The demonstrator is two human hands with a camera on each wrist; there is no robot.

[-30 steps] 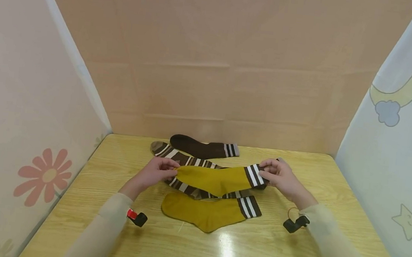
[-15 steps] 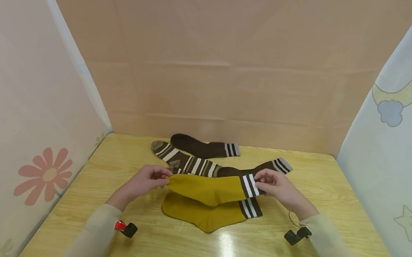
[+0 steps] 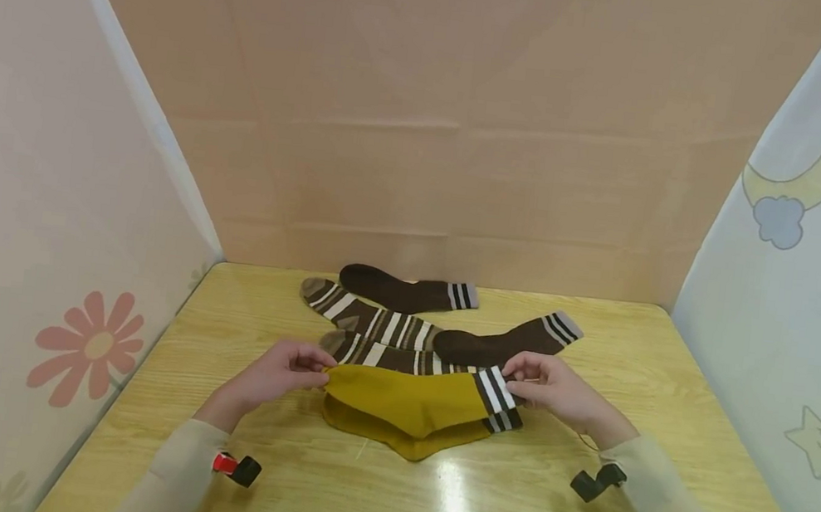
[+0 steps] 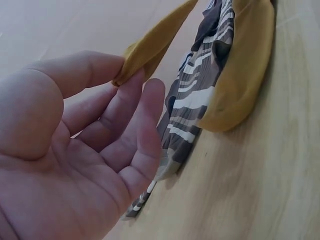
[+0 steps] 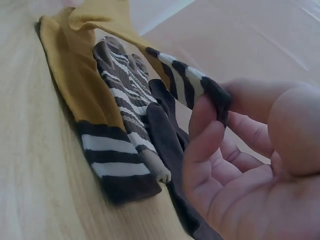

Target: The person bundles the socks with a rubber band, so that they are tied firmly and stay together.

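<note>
A mustard-yellow sock (image 3: 403, 393) with a dark cuff and white stripes is stretched level between both hands, raised above the table. My left hand (image 3: 285, 376) pinches its toe between thumb and fingers, as the left wrist view shows. At the other end my right hand (image 3: 554, 392) pinches the striped cuff (image 5: 187, 80). Directly below lies a matching yellow sock (image 3: 413, 448) flat on the table, partly covered by the held one in the head view; its striped cuff (image 5: 120, 165) shows fully in the right wrist view.
Behind the yellow pair lie two brown-and-white striped socks (image 3: 388, 326), overlapping. A dark brown sock (image 3: 491, 348) lies at their right, and another dark brown sock (image 3: 399, 292) lies near the back edge of the wooden table (image 3: 240, 305). Cloth walls stand at the back and both sides.
Both hands have brought the held yellow sock toward the person and lower, from over the striped socks to over the matching yellow sock. The striped and dark socks behind are uncovered more.
</note>
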